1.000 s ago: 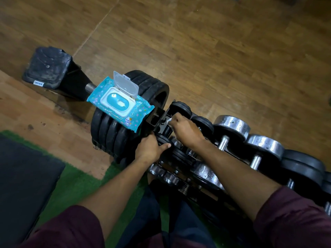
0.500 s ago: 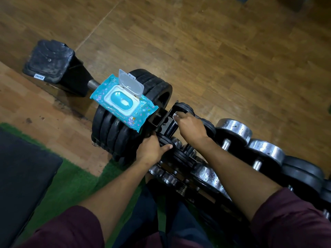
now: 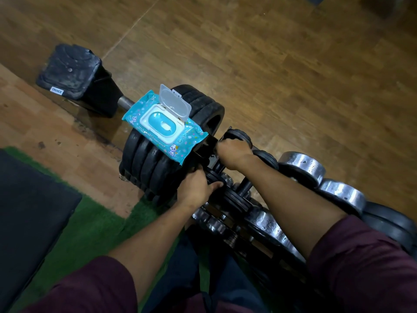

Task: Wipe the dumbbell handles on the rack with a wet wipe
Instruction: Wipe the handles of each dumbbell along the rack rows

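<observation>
Head view: wood gym floor, green turf at 7 o'clock, dumbbell rack (image 3: 266,224) running centre to 4 o'clock. Wipes pack (image 3: 164,126), lid up, lies on big black plates at 10 o'clock of the hands. Right hand (image 3: 233,154) is curled round a small dumbbell's handle, far row; wipe prob. inside the fist, can't see it. Left hand (image 3: 196,188) grips that dumbbell's near plate (image 3: 216,177), steadying. Step looks like mid-wipe on first handle; next: rub along, then shift to the chrome dumbbell (image 3: 302,167) at 3 o'clock. Handle itself hidden; lower rack too dark to read.
</observation>
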### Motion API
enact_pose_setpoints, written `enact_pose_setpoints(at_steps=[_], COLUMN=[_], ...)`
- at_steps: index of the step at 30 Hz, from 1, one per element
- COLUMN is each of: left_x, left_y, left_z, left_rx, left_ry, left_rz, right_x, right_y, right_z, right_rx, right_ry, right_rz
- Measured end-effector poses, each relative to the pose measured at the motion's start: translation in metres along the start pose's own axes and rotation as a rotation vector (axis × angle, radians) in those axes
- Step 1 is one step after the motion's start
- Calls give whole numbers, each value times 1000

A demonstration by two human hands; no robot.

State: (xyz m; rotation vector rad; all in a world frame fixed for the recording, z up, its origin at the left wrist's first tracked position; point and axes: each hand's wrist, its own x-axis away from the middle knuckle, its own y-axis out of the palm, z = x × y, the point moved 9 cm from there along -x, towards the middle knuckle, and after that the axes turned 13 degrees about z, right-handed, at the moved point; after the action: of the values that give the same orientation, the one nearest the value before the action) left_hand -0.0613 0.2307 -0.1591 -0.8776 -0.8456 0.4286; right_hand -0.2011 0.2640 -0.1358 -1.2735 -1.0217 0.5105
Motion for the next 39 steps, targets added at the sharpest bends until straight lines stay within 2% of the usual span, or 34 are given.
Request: enact_pose_setpoints(at_steps=[4, 10, 13, 20, 24, 27, 31, 35, 39], left_x=[0, 0, -1, 0, 0, 1, 2, 2, 2], left_y=[0, 1, 1, -1, -1, -1, -1, 1, 1], left_z=[-1, -3, -3, -2, -1, -1, -2, -3, -2], left_rx=[-14, -29, -31, -21, -20, -6, -6, 3, 25], left_ry=[-3, -8, -9, 18, 22, 22, 29, 22, 29], left_rz=[4, -1, -1, 29, 36, 41, 54, 53, 53], right_x=[-2, -6, -5, -2, 4, 11, 32, 63, 80], right_y=[-4, 12, 5, 29, 25, 31, 29, 39, 56], right_z=[7, 2, -1, -16, -22, -26, -2, 12, 20], right_rx=[26, -29, 44, -176, -92, -214, -434, -831, -991], right_ry=[92, 101, 115, 15, -24, -55, 87, 303, 529], right_rz=[27, -65, -33, -205, -135, -113, 30, 116, 171])
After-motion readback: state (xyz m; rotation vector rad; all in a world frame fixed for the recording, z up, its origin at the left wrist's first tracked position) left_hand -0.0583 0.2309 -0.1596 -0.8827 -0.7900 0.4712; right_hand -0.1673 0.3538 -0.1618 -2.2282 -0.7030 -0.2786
